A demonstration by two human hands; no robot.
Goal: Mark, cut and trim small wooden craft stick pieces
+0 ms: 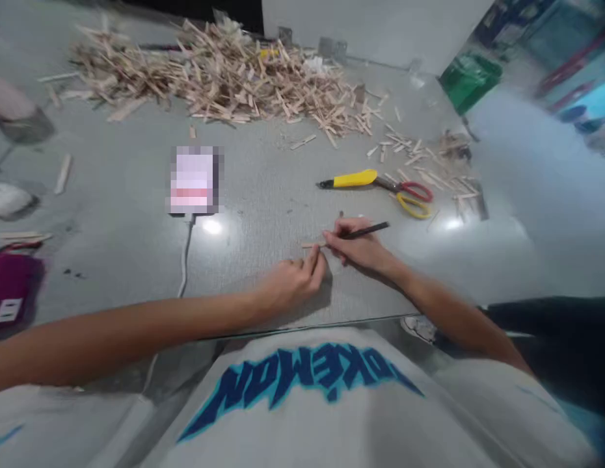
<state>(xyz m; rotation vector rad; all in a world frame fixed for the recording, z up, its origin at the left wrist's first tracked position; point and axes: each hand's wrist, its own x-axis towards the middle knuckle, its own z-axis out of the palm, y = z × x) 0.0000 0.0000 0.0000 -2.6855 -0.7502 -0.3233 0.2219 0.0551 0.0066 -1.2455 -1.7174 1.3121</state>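
Observation:
My right hand (361, 246) grips a slim dark pen (373, 230), its back end pointing up to the right and its tip low toward a small wooden stick (307, 246). With the thumb and fingers pressed together, my left hand (300, 278) holds that stick down on the table. The tip of the pen meets the fingertips here, and the exact contact is too small to make out. Beyond my right hand lie a yellow-handled cutter (355, 179) and scissors (414, 199) with one red and one yellow handle loop, touching end to end.
A large heap of wooden sticks (224, 78) covers the back of the grey table (263, 195), with loose pieces at the right. A blurred-out phone (192, 181) with a white cable (185, 260) lies left. A purple pouch (13, 286) and a green bin (471, 81) flank the scene.

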